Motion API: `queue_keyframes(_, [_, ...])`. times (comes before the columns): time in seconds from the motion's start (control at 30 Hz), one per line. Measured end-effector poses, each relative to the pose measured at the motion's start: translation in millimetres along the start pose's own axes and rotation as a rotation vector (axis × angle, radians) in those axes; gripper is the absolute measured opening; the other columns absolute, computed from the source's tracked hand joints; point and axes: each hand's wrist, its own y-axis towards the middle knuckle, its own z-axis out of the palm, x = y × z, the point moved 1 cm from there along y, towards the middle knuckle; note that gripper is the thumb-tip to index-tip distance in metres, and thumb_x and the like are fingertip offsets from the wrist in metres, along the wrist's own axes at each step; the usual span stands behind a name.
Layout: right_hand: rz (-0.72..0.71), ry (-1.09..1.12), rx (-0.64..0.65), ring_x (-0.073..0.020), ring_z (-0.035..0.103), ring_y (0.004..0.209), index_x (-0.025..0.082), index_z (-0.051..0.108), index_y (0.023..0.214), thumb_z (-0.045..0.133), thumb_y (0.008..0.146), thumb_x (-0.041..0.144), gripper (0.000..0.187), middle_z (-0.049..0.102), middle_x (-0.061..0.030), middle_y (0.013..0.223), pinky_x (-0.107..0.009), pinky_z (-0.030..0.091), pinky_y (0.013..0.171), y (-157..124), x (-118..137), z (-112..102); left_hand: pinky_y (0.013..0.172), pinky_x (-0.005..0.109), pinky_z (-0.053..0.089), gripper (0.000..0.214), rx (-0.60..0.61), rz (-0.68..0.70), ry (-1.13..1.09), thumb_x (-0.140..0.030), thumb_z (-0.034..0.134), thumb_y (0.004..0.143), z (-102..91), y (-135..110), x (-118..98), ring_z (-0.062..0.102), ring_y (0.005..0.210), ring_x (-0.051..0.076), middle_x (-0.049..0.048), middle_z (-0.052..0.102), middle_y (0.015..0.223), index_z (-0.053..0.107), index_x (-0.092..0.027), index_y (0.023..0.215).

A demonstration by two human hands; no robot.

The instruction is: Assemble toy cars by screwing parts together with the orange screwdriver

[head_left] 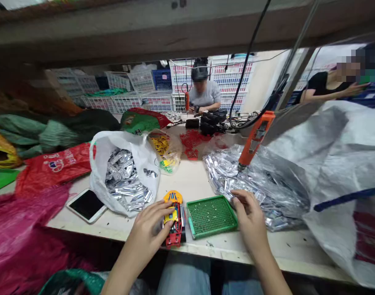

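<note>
Red-yellow toy car [174,221], green tray [211,216]

Pale worktable [193,180]; dark wooden shelf [144,37] overhead; stacked plastic crates [227,82] (white, some blue) along back; daylight at right.

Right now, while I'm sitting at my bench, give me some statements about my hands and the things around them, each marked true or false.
1. The left hand holds the toy car. True.
2. The right hand grips the orange screwdriver. False: the screwdriver hangs untouched above the silver packets.
3. The green tray lies between the two hands. True.
4. The phone lies to the right of the tray. False: it lies far left, beside the white bag.
</note>
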Motion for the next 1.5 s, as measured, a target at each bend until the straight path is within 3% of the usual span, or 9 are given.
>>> queue_keyframes(0.4, [0.008,0.024,0.004,-0.0251,0.063,0.099,0.024,0.070,0.099,0.058,0.089,0.047,0.028,0.064,-0.0080,0.107,-0.045,0.052,0.088,1,-6,1,0.087,0.047,0.062,0.017,-0.007,-0.008,-0.050,-0.031,0.056,0.098,6.4,-2,5,0.074,0.108,0.024,0.0012,0.078,0.115,0.069,-0.031,0.108])
queue_keyframes(0.7, [0.007,0.028,0.014,-0.0245,0.063,0.097,0.025,0.070,0.099,0.058,0.090,0.045,0.025,0.063,-0.0064,0.107,-0.047,0.051,0.090,1,-9,2,0.094,0.063,0.054,0.013,0.075,-0.122,0.020,-0.029,0.057,0.096,10.0,-7,3,0.068,0.121,0.032,-0.0031,0.076,0.122,0.071,-0.032,0.097])
queue_keyframes(0.9, [0.001,0.013,0.017,-0.0243,0.062,0.099,0.026,0.070,0.099,0.057,0.091,0.043,0.023,0.063,-0.0058,0.107,-0.047,0.051,0.090,0,-9,1,0.096,0.067,0.053,0.022,0.105,-0.054,0.232,-0.033,0.049,0.101,7.1,-15,-13,0.062,0.130,0.033,-0.0035,0.071,0.131,0.067,-0.035,0.114])
queue_keyframes(1.1, [-0.006,0.001,0.017,-0.0248,0.062,0.099,0.025,0.070,0.097,0.057,0.090,0.043,0.024,0.064,-0.0063,0.106,-0.047,0.051,0.090,0,-6,2,0.092,0.054,0.059,0.031,0.139,-0.045,0.328,-0.029,0.037,0.105,10.9,-22,-21,0.062,0.131,0.027,0.0019,0.061,0.144,0.063,-0.029,0.122])
queue_keyframes(1.3, [-0.009,0.012,0.011,-0.0253,0.062,0.099,0.023,0.071,0.095,0.058,0.087,0.044,0.026,0.065,-0.0080,0.105,-0.045,0.051,0.089,1,-6,4,0.093,0.048,0.060,0.038,0.092,-0.051,0.345,-0.031,0.040,0.104,16.8,-32,-20,0.048,0.143,0.030,0.0027,0.054,0.152,0.054,-0.029,0.139])
queue_keyframes(1.4, [0.045,0.057,-0.049,-0.0236,0.062,0.090,0.022,0.071,0.095,0.061,0.082,0.045,0.029,0.066,-0.0076,0.102,-0.042,0.050,0.082,8,1,4,0.099,0.048,0.058,0.040,0.104,-0.122,0.249,-0.032,0.039,0.105,23.6,-37,-15,0.050,0.143,0.028,0.0047,0.053,0.154,0.051,-0.030,0.144])
queue_keyframes(1.5, [0.087,0.112,-0.226,-0.0191,0.059,0.077,0.021,0.069,0.097,0.060,0.080,0.043,0.030,0.068,-0.0063,0.100,-0.037,0.048,0.073,26,14,0,0.107,0.049,0.054,0.039,0.098,-0.225,0.102,-0.037,0.040,0.104,29.9,-40,-10,0.048,0.144,0.027,0.0082,0.050,0.156,0.055,-0.029,0.140])
